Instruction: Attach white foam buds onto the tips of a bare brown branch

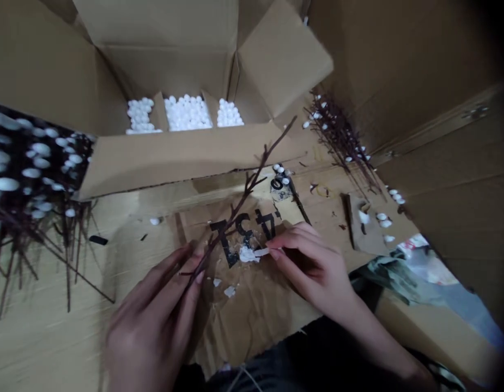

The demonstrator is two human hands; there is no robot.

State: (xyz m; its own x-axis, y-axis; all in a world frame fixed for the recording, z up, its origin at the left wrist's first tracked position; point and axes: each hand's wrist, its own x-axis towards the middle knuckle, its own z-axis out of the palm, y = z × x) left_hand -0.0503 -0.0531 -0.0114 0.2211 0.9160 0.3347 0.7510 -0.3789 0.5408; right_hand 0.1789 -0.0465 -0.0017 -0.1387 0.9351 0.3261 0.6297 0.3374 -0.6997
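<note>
A dark brown branch with short side twigs slants up and to the right. My left hand pinches its lower end between thumb and fingers. My right hand is closed on a small white stick, whose tip touches a lump of white paste. That paste lies on a brown cardboard sheet printed with black digits, under the branch. Small white flakes are stuck to the sheet nearer to me.
Behind stands an open carton with white balls in three compartments. White-tipped branches lie at the left, bare brown twigs at the right. A folded cardboard piece and plastic bags are at the right.
</note>
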